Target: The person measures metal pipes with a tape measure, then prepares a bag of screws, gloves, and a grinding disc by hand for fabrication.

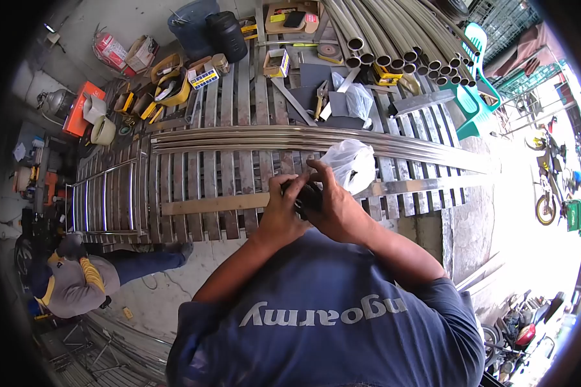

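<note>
Close together in front of my chest, both hands are closed around a small black object (310,197). Its kind is hard to make out because my fingers cover much of it. My left hand (281,209) wraps it from the left side. From the other side my right hand (337,205) grips it, with a finger bent over the top. Just beyond my right hand is a white plastic bag (354,162). Below my hands runs a flat tan strip (216,204) across the slatted metal table (229,171).
Long shiny tubes (258,138) lie across the table, and a stack of round pipes (394,45) sits at the back right. A welded metal frame (106,193) is at the left. Another person (77,277) works beside it. Pliers (321,97) lie farther back.
</note>
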`<state>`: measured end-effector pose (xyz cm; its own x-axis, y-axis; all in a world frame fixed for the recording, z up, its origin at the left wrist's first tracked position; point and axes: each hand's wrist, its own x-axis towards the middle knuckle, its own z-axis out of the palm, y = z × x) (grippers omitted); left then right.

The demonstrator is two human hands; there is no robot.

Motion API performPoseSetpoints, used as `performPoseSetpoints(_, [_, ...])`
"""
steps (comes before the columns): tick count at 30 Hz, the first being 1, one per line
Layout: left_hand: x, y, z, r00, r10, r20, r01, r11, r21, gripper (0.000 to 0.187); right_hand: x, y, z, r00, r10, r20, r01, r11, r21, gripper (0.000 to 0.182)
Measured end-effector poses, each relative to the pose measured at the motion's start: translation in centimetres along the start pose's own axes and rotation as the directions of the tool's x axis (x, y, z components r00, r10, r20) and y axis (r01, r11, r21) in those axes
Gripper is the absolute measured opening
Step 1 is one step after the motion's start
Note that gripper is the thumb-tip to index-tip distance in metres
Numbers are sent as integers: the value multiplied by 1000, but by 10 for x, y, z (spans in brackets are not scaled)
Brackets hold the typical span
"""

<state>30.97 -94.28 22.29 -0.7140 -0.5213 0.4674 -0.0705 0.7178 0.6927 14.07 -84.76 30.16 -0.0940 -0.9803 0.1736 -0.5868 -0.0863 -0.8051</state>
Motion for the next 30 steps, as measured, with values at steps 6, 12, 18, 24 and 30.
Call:
performPoseSetpoints(6, [14,7,-11,987,104,-124,-91,990,105,116,6,-4,3,991,127,43,-133,971,198,99])
performPoseSetpoints(12, [23,8,-44,980,-184,-82,166,969,-181,107,19,-7,-18,991,-9,131,-42,924,381,97])
performPoseSetpoints(18, [27,27,-61,915,-386,120,321,512,-797,99,18,-21,-25,983,-140,117,119,977,174,107])
performPoseSetpoints(24, [18,18,-54,887,-290,359,419,179,-890,105,10,-12,-13,933,-359,20,359,928,-97,119])
performPoseSetpoints(30, [17,23,-49,865,-225,449,496,237,-836,123,6,-6,-8,881,-461,103,472,872,-133,110])
